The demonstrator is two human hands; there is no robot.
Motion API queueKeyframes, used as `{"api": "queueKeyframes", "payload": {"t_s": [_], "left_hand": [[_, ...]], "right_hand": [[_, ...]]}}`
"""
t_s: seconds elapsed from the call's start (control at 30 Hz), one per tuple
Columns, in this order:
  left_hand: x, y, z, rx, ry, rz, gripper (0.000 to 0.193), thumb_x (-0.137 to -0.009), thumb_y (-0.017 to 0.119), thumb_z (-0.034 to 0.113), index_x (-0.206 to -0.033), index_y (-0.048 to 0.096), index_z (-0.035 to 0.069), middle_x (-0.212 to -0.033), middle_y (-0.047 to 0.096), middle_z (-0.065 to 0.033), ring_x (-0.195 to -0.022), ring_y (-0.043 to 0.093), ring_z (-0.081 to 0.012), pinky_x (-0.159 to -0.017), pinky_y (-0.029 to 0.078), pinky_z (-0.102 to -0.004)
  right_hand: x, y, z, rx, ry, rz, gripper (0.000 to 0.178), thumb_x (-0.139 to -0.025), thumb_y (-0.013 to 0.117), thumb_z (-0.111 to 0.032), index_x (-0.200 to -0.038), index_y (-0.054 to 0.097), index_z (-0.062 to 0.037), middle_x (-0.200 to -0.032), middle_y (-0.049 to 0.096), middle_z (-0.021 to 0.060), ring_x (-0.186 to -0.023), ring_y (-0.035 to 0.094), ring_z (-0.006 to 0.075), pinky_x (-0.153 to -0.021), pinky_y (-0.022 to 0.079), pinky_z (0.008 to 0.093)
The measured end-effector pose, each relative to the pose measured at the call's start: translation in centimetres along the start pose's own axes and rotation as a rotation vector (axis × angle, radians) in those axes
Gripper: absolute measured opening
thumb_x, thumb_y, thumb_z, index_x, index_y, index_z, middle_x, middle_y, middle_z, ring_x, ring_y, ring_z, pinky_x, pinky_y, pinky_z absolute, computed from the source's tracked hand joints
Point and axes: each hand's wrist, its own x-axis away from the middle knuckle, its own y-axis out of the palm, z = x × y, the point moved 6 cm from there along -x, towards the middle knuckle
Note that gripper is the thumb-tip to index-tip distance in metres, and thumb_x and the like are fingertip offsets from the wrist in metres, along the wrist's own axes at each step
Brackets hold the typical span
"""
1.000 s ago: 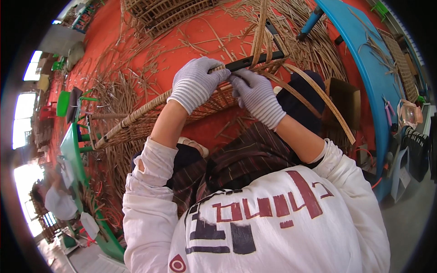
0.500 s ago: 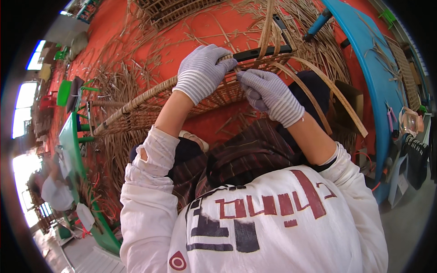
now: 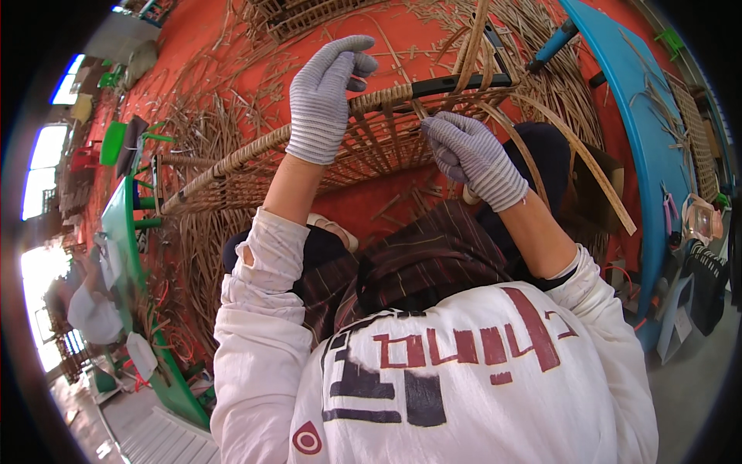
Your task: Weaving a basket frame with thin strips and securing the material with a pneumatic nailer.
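A woven rattan basket (image 3: 371, 151) lies across in front of my knees. Its long rim (image 3: 255, 155) is wrapped with strip on the left and middle, while a black bar (image 3: 452, 85) shows bare farther right. My left hand (image 3: 323, 100), in a grey striped glove, is raised over the wrapped rim with fingers loosely curved and apart, nothing visible in them. Just below the bar, my gloved right hand (image 3: 475, 158) has its fingers closed on a thin rattan strip (image 3: 419, 107) that comes down from the rim; its far end is hidden. Long strips (image 3: 576, 155) arch out to the right.
Loose strips (image 3: 205, 271) and offcuts litter the red floor (image 3: 371, 46). A blue table (image 3: 626, 77) stands to the right, a green table (image 3: 127, 240) to the left. Another slatted basket (image 3: 309, 19) sits at the far side. At far left a person (image 3: 93, 309) is visible.
My left hand has let go of the rim and moved up and away to the left. My right hand has shifted slightly right and down, fingers still pinched.
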Motion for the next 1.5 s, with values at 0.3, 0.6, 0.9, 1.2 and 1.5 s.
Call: {"api": "queueKeyframes", "payload": {"t_s": [0.3, 0.6, 0.9, 1.2, 1.5], "left_hand": [[0.1, 0.0, -0.2, -0.005, -0.057, 0.011, 0.024, -0.096, 0.052, 0.005, -0.110, 0.071, 0.003, -0.091, 0.071, -0.0061, -0.084, 0.065, -0.0133, -0.075, 0.054, -0.0276], [2.0, 4.2, 1.7, -0.878, 0.309, -0.274, 0.029, -0.080, 0.071, 0.024, -0.107, 0.069, 0.015, -0.094, 0.067, -0.0083, -0.087, 0.067, -0.0291, -0.076, 0.055, -0.0397], [1.7, 4.3, 1.3, -0.992, 0.306, -0.132, 0.027, -0.081, 0.074, 0.038, -0.093, 0.072, 0.015, -0.079, 0.064, -0.0045, -0.077, 0.065, -0.0262, -0.065, 0.052, -0.0399], [0.8, 5.6, -0.2, -0.688, 0.153, -0.120, 0.020, -0.084, 0.074, 0.012, -0.103, 0.074, 0.007, -0.085, 0.065, -0.0086, -0.075, 0.063, -0.0202, -0.069, 0.050, -0.0304], [-0.4, 4.2, -0.8, -0.534, 0.134, -0.131, 0.010, -0.083, 0.071, -0.007, -0.089, 0.067, -0.001, -0.087, 0.055, -0.0025, -0.075, 0.054, -0.0114, -0.066, 0.052, -0.0253]], "right_hand": [[0.0, 0.2, -0.6, -0.007, 0.000, 0.005, 0.020, -0.100, 0.060, -0.026, -0.091, 0.059, -0.0080, -0.059, 0.043, -0.0044, -0.043, 0.037, 0.0043, -0.039, 0.028, 0.0202], [-0.5, 1.3, -2.8, -0.128, 0.017, -0.054, 0.024, -0.101, 0.055, -0.026, -0.086, 0.057, -0.0085, -0.055, 0.041, -0.0058, -0.039, 0.035, 0.0050, -0.037, 0.027, 0.0210], [1.0, 1.6, -4.3, -0.156, -0.052, -0.007, 0.028, -0.101, 0.056, -0.031, -0.085, 0.057, -0.0086, -0.059, 0.046, -0.0048, -0.044, 0.041, 0.0052, -0.041, 0.030, 0.0204], [15.5, -10.0, -10.0, 0.290, -0.364, 0.348, 0.028, -0.103, 0.054, -0.024, -0.084, 0.059, -0.0042, -0.062, 0.050, -0.0018, -0.049, 0.043, 0.0049, -0.045, 0.033, 0.0212], [35.9, -33.7, -8.7, 1.010, -0.415, 1.795, 0.026, -0.093, 0.057, -0.030, -0.091, 0.067, -0.0071, -0.084, 0.066, 0.0226, -0.080, 0.062, 0.0441, -0.072, 0.051, 0.0462]]}}
